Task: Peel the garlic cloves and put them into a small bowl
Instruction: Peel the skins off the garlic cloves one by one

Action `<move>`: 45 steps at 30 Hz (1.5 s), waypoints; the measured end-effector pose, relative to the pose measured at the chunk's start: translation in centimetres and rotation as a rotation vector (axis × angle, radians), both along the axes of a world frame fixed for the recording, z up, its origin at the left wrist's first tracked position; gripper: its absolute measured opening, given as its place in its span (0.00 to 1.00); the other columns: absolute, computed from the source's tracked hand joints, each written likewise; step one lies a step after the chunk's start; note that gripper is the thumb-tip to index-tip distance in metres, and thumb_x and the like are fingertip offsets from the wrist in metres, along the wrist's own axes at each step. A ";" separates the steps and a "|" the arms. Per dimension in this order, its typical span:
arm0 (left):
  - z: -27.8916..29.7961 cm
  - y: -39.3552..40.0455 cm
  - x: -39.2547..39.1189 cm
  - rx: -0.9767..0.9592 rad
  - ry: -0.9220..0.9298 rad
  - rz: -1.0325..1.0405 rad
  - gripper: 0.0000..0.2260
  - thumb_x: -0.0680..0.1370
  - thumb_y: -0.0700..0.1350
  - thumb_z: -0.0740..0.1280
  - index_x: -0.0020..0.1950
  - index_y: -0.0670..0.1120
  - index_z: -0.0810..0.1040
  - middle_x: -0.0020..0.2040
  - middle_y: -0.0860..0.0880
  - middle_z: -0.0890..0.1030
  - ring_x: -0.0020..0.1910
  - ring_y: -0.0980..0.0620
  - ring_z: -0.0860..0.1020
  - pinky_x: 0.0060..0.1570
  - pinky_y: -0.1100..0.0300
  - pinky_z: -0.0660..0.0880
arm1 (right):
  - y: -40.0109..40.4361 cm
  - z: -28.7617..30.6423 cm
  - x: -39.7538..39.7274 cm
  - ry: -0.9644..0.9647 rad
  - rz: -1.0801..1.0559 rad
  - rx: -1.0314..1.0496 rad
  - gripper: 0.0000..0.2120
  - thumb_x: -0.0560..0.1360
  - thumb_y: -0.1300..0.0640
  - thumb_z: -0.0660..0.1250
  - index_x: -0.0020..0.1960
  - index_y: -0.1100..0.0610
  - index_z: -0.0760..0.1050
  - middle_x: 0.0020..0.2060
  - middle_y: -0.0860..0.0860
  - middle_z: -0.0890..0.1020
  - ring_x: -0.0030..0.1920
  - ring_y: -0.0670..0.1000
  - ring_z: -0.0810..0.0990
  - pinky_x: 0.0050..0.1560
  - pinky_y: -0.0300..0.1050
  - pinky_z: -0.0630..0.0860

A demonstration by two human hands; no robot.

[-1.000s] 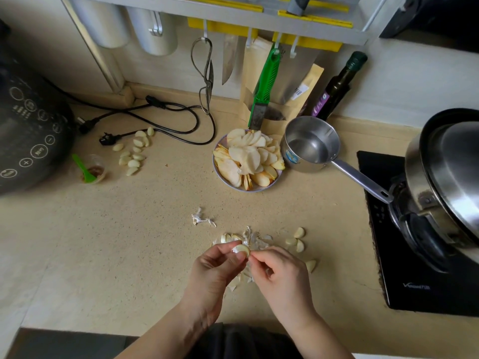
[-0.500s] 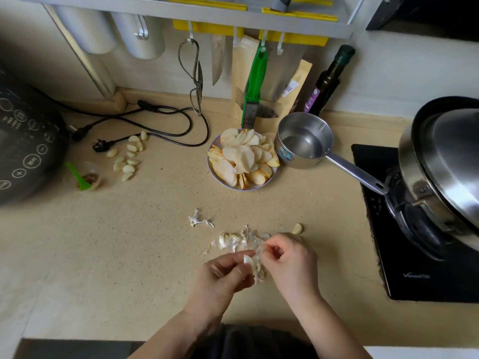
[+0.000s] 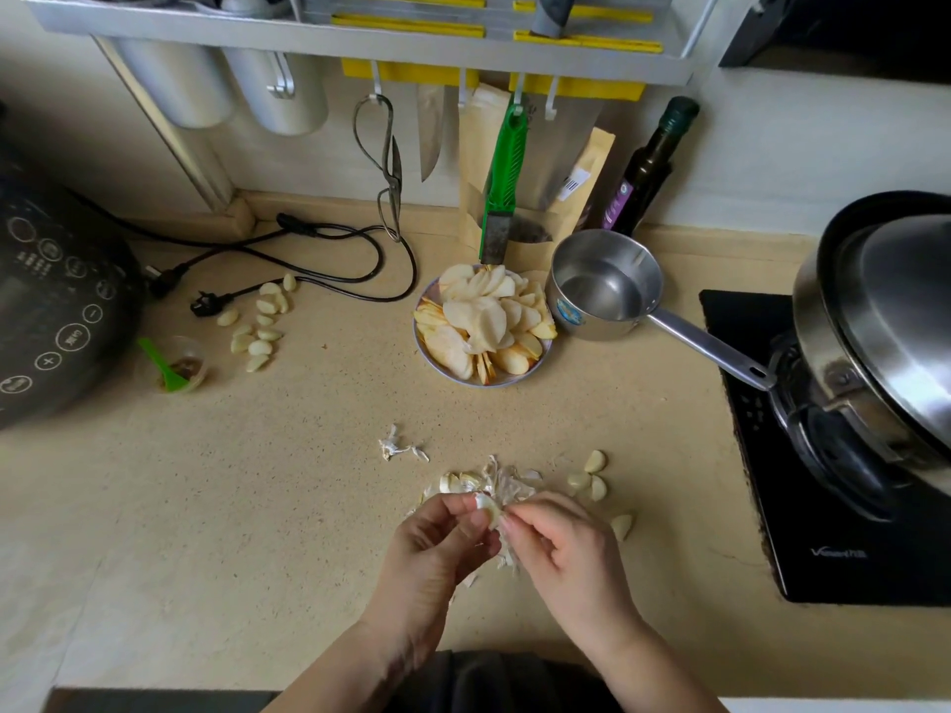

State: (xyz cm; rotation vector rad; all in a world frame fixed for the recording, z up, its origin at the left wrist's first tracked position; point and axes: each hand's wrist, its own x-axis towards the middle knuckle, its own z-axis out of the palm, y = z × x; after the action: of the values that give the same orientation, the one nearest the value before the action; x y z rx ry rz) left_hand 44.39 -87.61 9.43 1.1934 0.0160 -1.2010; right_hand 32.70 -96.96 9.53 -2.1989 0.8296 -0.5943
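Note:
My left hand pinches a pale garlic clove between thumb and fingers just above the counter. My right hand pinches at the same clove from the right, fingertips at its skin. Behind the hands lies a heap of papery garlic skins with some unpeeled cloves. Peeled cloves lie loose to the right of the heap. Another group of several peeled cloves lies far left near the power plug. A small steel saucepan stands open at the back.
A plate of sliced fruit sits behind the skins. A black cooker and cords fill the left; a small cup with a green spoon stands beside it. An induction hob with a lidded pot is right. Scissors and knives hang above.
Both hands came back together on a clove held higher between them; half a second ago they were lower, pulling skin off over the heap. The camera shifted slightly.

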 end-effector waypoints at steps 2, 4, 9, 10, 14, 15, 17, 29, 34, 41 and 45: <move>-0.1 0.1 0.0 0.019 -0.063 -0.028 0.07 0.67 0.41 0.73 0.43 0.42 0.82 0.41 0.43 0.82 0.39 0.48 0.80 0.46 0.56 0.80 | 0.0 0.2 0.1 0.035 -0.011 -0.086 0.09 0.74 0.52 0.65 0.41 0.55 0.81 0.37 0.45 0.81 0.31 0.43 0.77 0.30 0.43 0.76; -0.1 0.1 -0.1 0.030 -0.115 -0.073 0.08 0.66 0.43 0.73 0.43 0.42 0.82 0.41 0.42 0.82 0.40 0.47 0.80 0.49 0.53 0.79 | 0.0 0.4 0.1 0.060 -0.043 -0.151 0.04 0.72 0.54 0.70 0.42 0.54 0.81 0.38 0.45 0.81 0.29 0.42 0.76 0.28 0.38 0.75; -0.2 0.1 0.1 0.054 -0.113 -0.116 0.13 0.67 0.44 0.74 0.47 0.37 0.81 0.41 0.41 0.82 0.40 0.46 0.79 0.48 0.54 0.80 | 0.3 0.4 0.6 0.076 -0.004 -0.212 0.07 0.73 0.58 0.67 0.37 0.58 0.78 0.33 0.49 0.79 0.30 0.48 0.77 0.28 0.43 0.76; -0.2 0.1 0.2 0.056 -0.093 -0.114 0.14 0.66 0.44 0.74 0.47 0.36 0.80 0.41 0.40 0.82 0.39 0.46 0.79 0.46 0.56 0.80 | 0.2 0.3 0.6 0.078 -0.008 -0.219 0.09 0.74 0.56 0.65 0.37 0.58 0.77 0.33 0.49 0.78 0.30 0.48 0.76 0.28 0.42 0.75; 0.0 0.2 0.4 0.083 0.080 -0.124 0.07 0.65 0.41 0.74 0.40 0.40 0.83 0.44 0.38 0.83 0.37 0.48 0.81 0.40 0.59 0.80 | -1.7 -0.1 0.1 0.152 -0.204 -0.176 0.05 0.71 0.64 0.72 0.38 0.58 0.77 0.33 0.48 0.78 0.29 0.46 0.74 0.28 0.35 0.68; 0.1 0.2 0.5 0.078 0.157 -0.113 0.05 0.66 0.40 0.73 0.40 0.41 0.84 0.46 0.38 0.83 0.38 0.48 0.82 0.39 0.59 0.80 | -2.0 -0.4 0.0 0.166 -0.237 -0.128 0.05 0.71 0.65 0.73 0.41 0.58 0.78 0.35 0.48 0.79 0.30 0.46 0.75 0.30 0.35 0.68; 0.1 0.1 0.7 0.064 0.317 -0.066 0.05 0.68 0.39 0.70 0.41 0.40 0.84 0.49 0.37 0.84 0.41 0.47 0.84 0.38 0.60 0.81 | -1.9 -0.8 0.0 0.181 -0.241 -0.015 0.10 0.72 0.66 0.71 0.51 0.55 0.80 0.43 0.47 0.79 0.37 0.46 0.78 0.36 0.36 0.73; -0.3 -0.8 0.5 0.123 0.499 0.156 0.07 0.67 0.37 0.69 0.44 0.38 0.78 0.36 0.41 0.83 0.32 0.49 0.83 0.31 0.61 0.81 | 0.5 0.7 0.7 -0.003 -0.058 -0.169 0.05 0.66 0.59 0.76 0.42 0.53 0.85 0.37 0.44 0.82 0.29 0.40 0.75 0.28 0.37 0.75; -0.5 -0.8 0.2 0.124 0.465 0.177 0.07 0.67 0.37 0.68 0.44 0.37 0.77 0.36 0.40 0.83 0.32 0.49 0.83 0.32 0.61 0.81 | 0.6 0.5 0.9 0.061 -0.055 -0.281 0.09 0.61 0.62 0.80 0.37 0.53 0.83 0.33 0.46 0.82 0.28 0.46 0.78 0.25 0.38 0.74; -0.5 -1.0 -0.6 0.072 0.323 0.193 0.04 0.67 0.37 0.68 0.41 0.37 0.77 0.37 0.40 0.82 0.33 0.49 0.82 0.34 0.61 0.81 | 0.5 0.2 1.4 0.028 -0.127 -0.241 0.11 0.59 0.68 0.77 0.31 0.57 0.77 0.28 0.48 0.77 0.26 0.49 0.75 0.26 0.41 0.73; -0.5 -0.8 -0.5 0.063 0.417 0.211 0.08 0.71 0.39 0.66 0.49 0.39 0.78 0.39 0.42 0.83 0.34 0.50 0.83 0.35 0.61 0.81 | 0.8 0.6 1.0 0.006 -0.127 -0.161 0.04 0.64 0.61 0.76 0.37 0.54 0.82 0.35 0.45 0.81 0.26 0.43 0.74 0.27 0.39 0.74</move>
State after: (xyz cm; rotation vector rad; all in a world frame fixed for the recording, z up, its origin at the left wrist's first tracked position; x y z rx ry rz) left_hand 43.89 -88.43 8.90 0.9504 0.4841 -1.2476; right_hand 33.71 -96.14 10.15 -2.3053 0.9587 -0.7397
